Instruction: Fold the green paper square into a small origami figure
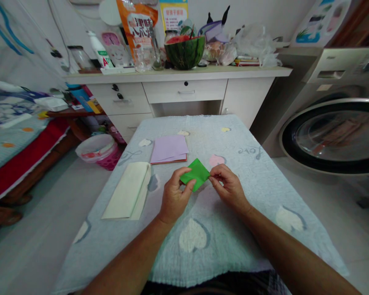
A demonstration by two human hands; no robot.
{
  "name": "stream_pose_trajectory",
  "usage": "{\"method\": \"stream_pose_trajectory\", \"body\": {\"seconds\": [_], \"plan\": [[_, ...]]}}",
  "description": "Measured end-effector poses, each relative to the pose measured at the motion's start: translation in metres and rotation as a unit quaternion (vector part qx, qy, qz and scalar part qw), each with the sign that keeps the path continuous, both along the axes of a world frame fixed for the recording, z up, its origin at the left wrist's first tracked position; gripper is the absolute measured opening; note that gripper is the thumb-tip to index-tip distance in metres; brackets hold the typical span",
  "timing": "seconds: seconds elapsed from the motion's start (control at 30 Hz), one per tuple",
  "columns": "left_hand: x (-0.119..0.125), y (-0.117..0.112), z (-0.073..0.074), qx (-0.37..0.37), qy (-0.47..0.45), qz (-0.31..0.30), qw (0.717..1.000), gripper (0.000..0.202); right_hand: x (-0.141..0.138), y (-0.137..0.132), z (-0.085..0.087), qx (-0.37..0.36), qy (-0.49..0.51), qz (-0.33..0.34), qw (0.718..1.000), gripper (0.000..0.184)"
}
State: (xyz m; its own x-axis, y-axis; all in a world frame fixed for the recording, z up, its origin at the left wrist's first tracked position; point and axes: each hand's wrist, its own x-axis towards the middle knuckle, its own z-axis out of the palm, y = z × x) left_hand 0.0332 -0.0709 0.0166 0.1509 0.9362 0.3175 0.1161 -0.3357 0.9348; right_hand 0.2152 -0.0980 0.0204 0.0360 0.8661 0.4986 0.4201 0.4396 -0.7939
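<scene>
A small green square of folded paper (197, 173) is held up over the table, turned so one corner points away from me. My left hand (176, 194) pinches its left side between thumb and fingers. At the right corner, the thumb and forefinger of my right hand (229, 186) are closed on the same paper. Behind it lies a stack of purple paper sheets (169, 148), with a red edge showing underneath. To the left rests a folded cream-coloured paper (127, 190).
A pale blue cloth with hearts (246, 241) covers the table. Beyond stands a white desk (184, 92) bearing a cut watermelon (185, 53), bags and bottles. On the right is a washing machine (332, 78). A pink bin (109, 159) and a bed (21, 143) are at left.
</scene>
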Motion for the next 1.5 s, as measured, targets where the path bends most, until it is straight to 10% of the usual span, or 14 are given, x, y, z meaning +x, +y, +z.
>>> {"method": "stream_pose_trajectory", "body": {"seconds": [0.6,1.1,1.5], "plan": [[-0.004,0.006,-0.006,-0.004,0.05,-0.009,0.999,0.03,0.001,0.001,-0.004,-0.003,-0.003,-0.003,1.0,0.01],[-0.011,0.015,0.003,0.145,0.173,-0.072,0.971,0.023,0.002,0.003,-0.005,0.009,-0.013,0.001,1.0,0.011],[-0.008,0.017,-0.001,0.07,0.108,-0.026,0.991,0.012,-0.001,0.005,-0.015,-0.131,0.148,-0.014,0.98,0.017]]}}
